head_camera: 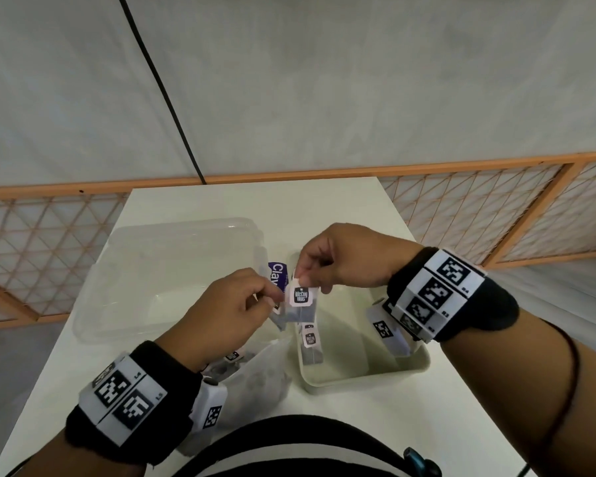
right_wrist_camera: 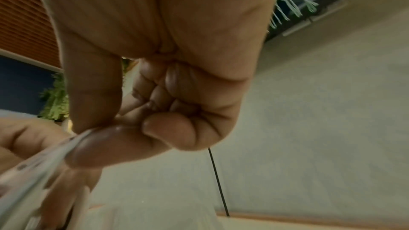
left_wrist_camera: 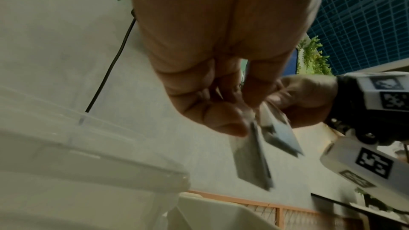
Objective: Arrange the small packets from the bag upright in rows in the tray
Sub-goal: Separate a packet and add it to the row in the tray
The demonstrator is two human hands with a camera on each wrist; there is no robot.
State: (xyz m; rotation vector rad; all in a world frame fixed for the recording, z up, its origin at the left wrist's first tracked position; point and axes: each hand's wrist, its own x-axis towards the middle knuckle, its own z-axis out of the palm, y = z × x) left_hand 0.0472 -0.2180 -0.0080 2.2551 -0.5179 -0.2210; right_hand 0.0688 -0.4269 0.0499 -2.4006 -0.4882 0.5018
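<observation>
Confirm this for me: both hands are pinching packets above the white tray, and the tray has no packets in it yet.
Not quite. The left hand and right hand do each pinch a packet above the white tray, but the tray is not empty: the head view shows one packet in the tray.

Clear, glossy plastic container [head_camera: 172,270] on a smooth matt white bench [head_camera: 324,208]; cream tray [head_camera: 417,368] is smooth plastic; tea packets [head_camera: 303,297] look thin, papery, slightly sheeny.
</observation>
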